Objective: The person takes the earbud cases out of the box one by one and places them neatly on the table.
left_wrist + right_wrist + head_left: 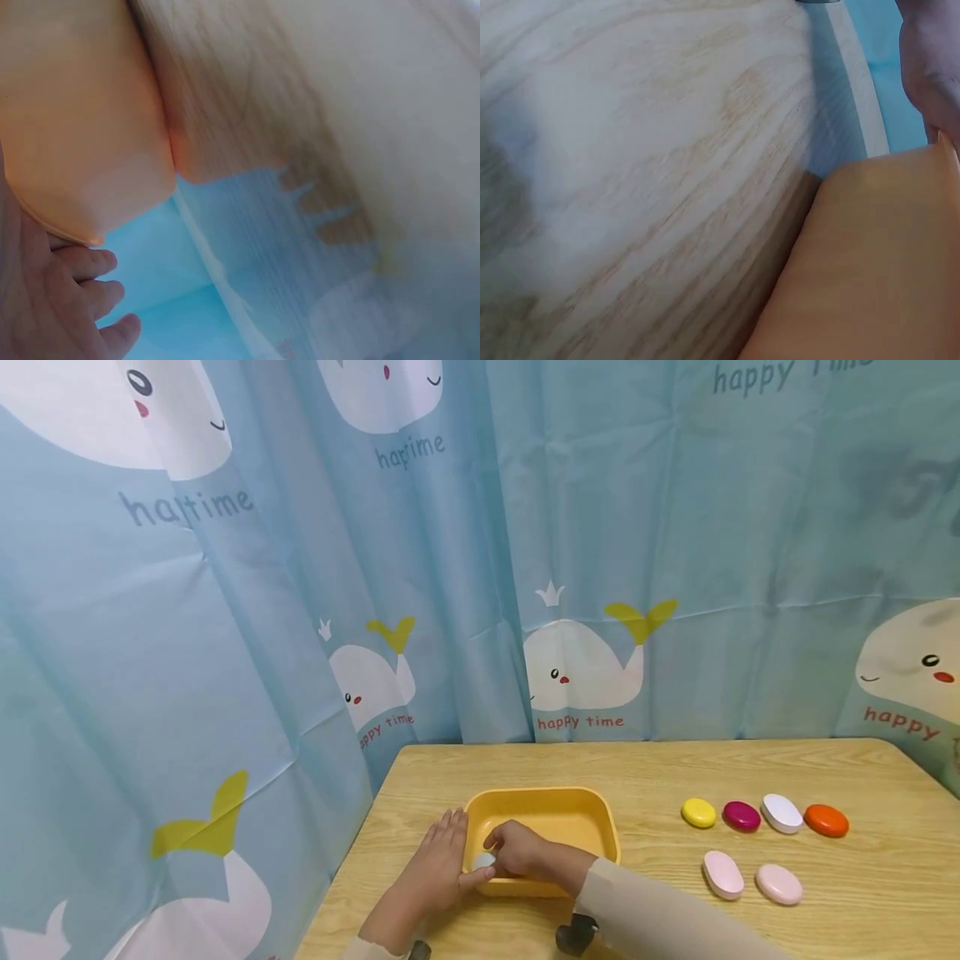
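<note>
A yellow-orange plastic bin (pixel 558 795) sits on the wooden table. My left hand (pixel 438 864) rests along its left rim, fingers straight and the thumb stretched over the near left corner. In the left wrist view the fingertips reach past the bin's outer wall (pixel 82 112). My right hand (pixel 521 850) is inside the bin at the left, fingers curled at a pale oval bar (pixel 483 861) that looks like soap. The hand covers part of that bar. In the right wrist view, only the bin's outside wall (pixel 870 255) and a bit of a hand (pixel 934 82) show.
Right of the bin lie smooth oval bars: yellow (pixel 699 812), magenta (pixel 742 816), white (pixel 782 813) and orange (pixel 827 820) in a row, with two pale pink bars (pixel 723 874) nearer. A blue whale-print curtain (pixel 465 610) hangs behind and left of the table (pixel 645 768).
</note>
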`<action>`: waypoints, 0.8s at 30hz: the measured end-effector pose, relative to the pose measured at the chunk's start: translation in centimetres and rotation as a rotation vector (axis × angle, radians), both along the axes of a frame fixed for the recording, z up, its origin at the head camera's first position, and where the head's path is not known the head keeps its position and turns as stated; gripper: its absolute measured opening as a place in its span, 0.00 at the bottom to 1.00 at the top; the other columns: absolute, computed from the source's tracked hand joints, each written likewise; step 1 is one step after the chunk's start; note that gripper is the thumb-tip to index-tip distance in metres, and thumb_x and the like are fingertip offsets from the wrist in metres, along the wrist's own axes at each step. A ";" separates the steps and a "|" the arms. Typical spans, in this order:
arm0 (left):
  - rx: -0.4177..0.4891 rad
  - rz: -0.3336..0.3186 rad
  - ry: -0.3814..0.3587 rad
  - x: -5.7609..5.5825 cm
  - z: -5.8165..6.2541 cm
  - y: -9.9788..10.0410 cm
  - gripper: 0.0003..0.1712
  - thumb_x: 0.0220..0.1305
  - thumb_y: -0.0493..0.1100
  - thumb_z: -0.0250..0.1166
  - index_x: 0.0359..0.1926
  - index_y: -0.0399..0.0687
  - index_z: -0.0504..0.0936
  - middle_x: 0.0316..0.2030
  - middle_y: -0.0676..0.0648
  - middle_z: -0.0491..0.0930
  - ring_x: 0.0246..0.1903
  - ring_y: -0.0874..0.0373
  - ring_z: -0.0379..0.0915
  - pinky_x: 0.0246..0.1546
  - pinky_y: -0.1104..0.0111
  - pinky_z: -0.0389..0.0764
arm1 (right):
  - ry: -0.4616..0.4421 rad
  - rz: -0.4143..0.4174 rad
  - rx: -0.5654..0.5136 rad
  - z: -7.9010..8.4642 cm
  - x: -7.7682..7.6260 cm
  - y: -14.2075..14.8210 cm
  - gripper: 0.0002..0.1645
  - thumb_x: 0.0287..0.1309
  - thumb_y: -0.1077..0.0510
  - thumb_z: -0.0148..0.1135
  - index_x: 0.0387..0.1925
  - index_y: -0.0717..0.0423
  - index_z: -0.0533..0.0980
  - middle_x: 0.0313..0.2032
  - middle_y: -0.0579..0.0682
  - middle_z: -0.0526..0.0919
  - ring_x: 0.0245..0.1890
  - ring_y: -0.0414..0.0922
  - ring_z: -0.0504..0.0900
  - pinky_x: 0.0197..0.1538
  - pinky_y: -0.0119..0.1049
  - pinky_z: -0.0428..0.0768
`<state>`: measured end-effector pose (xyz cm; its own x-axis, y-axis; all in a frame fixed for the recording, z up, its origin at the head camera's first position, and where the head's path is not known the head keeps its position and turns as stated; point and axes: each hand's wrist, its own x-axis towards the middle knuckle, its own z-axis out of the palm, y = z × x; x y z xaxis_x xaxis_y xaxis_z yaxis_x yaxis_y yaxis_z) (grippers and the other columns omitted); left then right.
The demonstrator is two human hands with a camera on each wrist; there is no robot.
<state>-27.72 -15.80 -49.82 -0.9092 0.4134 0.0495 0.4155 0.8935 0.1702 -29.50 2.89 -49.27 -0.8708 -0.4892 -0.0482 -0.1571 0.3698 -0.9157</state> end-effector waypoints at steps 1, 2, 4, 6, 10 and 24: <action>-0.002 0.004 -0.003 0.0 0.0 0.0 0.65 0.59 0.82 0.39 0.74 0.30 0.49 0.73 0.34 0.49 0.73 0.42 0.40 0.70 0.49 0.46 | -0.004 -0.002 0.011 0.0 0.0 0.1 0.18 0.46 0.77 0.67 0.43 0.73 0.77 0.34 0.54 0.79 0.31 0.45 0.75 0.34 0.35 0.79; -0.007 0.008 -0.007 0.0 -0.1 0.0 0.65 0.58 0.82 0.38 0.74 0.31 0.48 0.73 0.35 0.49 0.73 0.42 0.40 0.70 0.49 0.46 | -0.015 -0.002 0.015 0.1 0.0 0.3 0.19 0.46 0.77 0.67 0.44 0.73 0.77 0.34 0.54 0.79 0.32 0.46 0.75 0.35 0.36 0.79; -0.007 0.013 -0.010 0.1 -0.1 0.0 0.65 0.58 0.82 0.38 0.74 0.31 0.48 0.73 0.35 0.49 0.73 0.42 0.40 0.70 0.49 0.46 | -0.047 -0.001 0.015 0.2 -0.1 0.6 0.21 0.47 0.77 0.67 0.46 0.73 0.76 0.35 0.55 0.79 0.31 0.46 0.76 0.35 0.37 0.80; 0.003 0.018 -0.022 0.1 -0.1 0.1 0.65 0.58 0.82 0.39 0.74 0.32 0.48 0.74 0.36 0.49 0.73 0.42 0.40 0.70 0.49 0.46 | -0.073 -0.005 0.015 0.3 -0.2 0.9 0.22 0.48 0.76 0.68 0.48 0.72 0.76 0.35 0.55 0.79 0.31 0.46 0.77 0.35 0.38 0.81; 0.018 0.025 -0.057 0.1 -0.2 0.1 0.64 0.58 0.82 0.41 0.75 0.34 0.47 0.74 0.37 0.48 0.73 0.43 0.38 0.70 0.49 0.45 | -0.109 -0.016 0.015 0.2 -0.2 1.6 0.21 0.50 0.73 0.68 0.49 0.70 0.76 0.36 0.54 0.80 0.32 0.46 0.78 0.38 0.39 0.82; 0.036 0.026 -0.032 0.1 -0.2 -0.1 0.63 0.59 0.80 0.44 0.74 0.33 0.48 0.74 0.36 0.49 0.73 0.43 0.40 0.70 0.48 0.46 | -0.201 0.053 -0.077 0.4 0.3 4.4 0.15 0.61 0.67 0.62 0.48 0.71 0.76 0.33 0.52 0.82 0.31 0.43 0.80 0.39 0.37 0.83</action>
<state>-27.58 -15.93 -50.05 -0.9210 0.3880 0.0348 0.3860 0.8970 0.2152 -29.24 7.28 -48.92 -0.8202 -0.5433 -0.1793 0.0145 0.2935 -0.9559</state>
